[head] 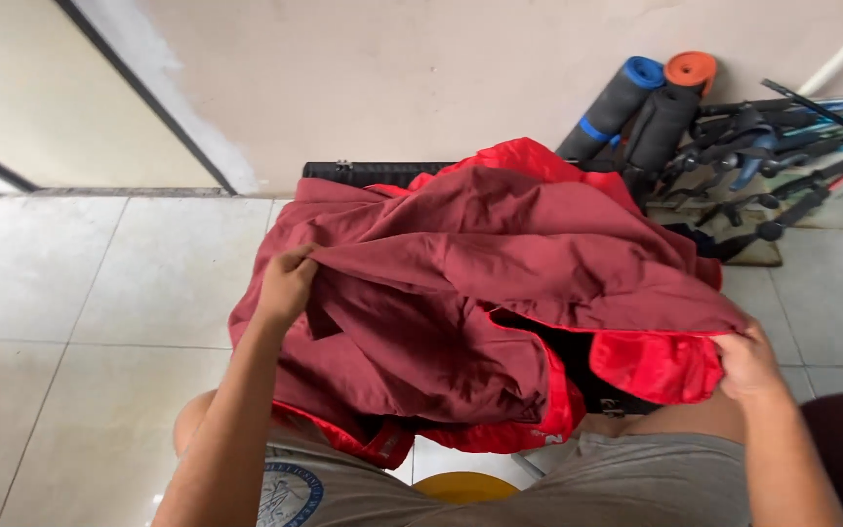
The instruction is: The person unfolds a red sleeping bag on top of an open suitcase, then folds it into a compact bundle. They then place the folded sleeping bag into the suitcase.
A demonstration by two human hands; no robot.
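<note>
A large dark red fabric item with a bright red shell and black inner part, like a sleeping bag (480, 263), lies bunched over my knees and the floor. My left hand (287, 283) pinches a fold of the dark red lining on its left side. My right hand (748, 363) grips the bright red edge at the lower right, beside the black opening. I am seated, wearing grey shorts.
Rolled foam mats (636, 102), blue and orange at their ends, lean against the beige wall. A heap of trekking poles (782, 156) lies at the right. A long black bag (373, 172) rests along the wall. A yellow round object (465, 485) sits between my legs on the white tile floor.
</note>
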